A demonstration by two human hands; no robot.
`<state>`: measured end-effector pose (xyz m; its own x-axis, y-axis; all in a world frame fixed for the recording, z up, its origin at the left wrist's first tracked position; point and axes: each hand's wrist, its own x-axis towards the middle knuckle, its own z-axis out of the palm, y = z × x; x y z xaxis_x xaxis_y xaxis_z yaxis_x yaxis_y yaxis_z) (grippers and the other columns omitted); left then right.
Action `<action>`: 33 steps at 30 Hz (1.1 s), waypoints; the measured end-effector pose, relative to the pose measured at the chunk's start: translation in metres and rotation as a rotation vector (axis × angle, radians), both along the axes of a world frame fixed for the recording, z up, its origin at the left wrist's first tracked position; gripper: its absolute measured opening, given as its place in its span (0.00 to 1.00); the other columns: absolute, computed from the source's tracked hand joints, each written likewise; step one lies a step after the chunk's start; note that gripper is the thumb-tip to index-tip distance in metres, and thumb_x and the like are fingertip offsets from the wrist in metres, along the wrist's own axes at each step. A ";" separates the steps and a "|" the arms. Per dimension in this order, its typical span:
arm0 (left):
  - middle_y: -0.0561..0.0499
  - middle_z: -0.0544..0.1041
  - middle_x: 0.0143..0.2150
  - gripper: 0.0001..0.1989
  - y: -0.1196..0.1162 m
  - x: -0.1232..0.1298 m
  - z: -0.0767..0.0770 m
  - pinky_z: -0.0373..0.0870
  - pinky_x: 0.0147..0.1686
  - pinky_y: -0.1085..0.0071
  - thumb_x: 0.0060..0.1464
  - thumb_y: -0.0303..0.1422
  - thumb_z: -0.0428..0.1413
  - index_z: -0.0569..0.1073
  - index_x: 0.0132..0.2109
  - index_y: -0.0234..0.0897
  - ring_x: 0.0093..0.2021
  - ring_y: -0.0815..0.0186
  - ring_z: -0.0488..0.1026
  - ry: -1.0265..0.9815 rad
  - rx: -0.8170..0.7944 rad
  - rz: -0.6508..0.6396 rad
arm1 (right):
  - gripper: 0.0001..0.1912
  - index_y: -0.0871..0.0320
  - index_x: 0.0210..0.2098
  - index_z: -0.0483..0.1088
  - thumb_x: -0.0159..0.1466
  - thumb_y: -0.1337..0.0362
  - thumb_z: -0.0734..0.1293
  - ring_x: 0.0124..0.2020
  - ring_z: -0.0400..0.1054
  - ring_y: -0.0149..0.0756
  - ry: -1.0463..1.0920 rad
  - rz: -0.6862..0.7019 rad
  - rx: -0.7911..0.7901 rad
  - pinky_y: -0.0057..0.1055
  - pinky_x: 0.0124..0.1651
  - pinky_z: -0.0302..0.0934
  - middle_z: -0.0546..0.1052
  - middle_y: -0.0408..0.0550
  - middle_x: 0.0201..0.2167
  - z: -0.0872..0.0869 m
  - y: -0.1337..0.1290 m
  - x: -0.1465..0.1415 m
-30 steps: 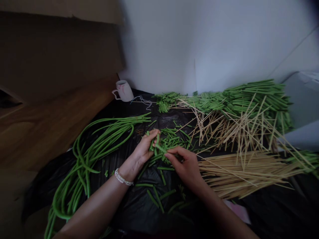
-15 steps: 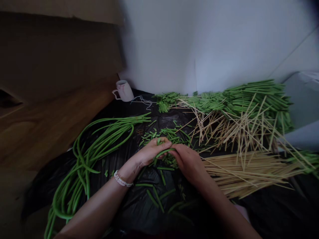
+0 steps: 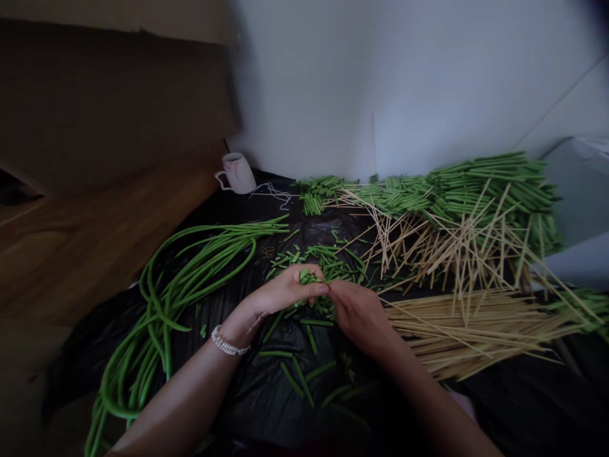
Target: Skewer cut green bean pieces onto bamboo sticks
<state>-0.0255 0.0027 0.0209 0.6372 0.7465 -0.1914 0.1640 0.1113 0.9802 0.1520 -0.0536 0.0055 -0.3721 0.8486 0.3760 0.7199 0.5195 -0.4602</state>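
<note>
My left hand (image 3: 291, 287), with a beaded bracelet (image 3: 229, 341) at the wrist, is closed around several short green bean pieces (image 3: 307, 277). Its thumb and fingertips meet the fingertips of my right hand (image 3: 356, 310), which are pinched together; what they hold is hidden. Beneath both hands lies a pile of cut bean pieces (image 3: 333, 259) on black plastic sheeting (image 3: 238, 393). A few longer pieces (image 3: 302, 381) are scattered nearer to me.
Long uncut beans (image 3: 157, 304) curve along the left. Thin wooden sticks (image 3: 466, 330) lie at the right, below stacked skewered beans (image 3: 495, 184). A white mug (image 3: 238, 174) stands at the back beside a tangled string (image 3: 273, 192). A pale wall rises behind.
The long bean piece stretched between my hands no longer shows. My left hand has turned slightly, showing more pieces in its grip, and my right fingers have closed in beside its thumb.
</note>
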 end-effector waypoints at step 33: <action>0.40 0.76 0.52 0.30 0.013 0.007 -0.006 0.53 0.60 0.63 0.56 0.54 0.46 0.77 0.49 0.34 0.60 0.57 0.64 -0.590 -0.130 0.436 | 0.16 0.59 0.35 0.73 0.63 0.53 0.62 0.16 0.55 0.26 0.885 -0.150 -0.494 0.24 0.19 0.50 0.63 0.36 0.14 0.009 0.006 0.002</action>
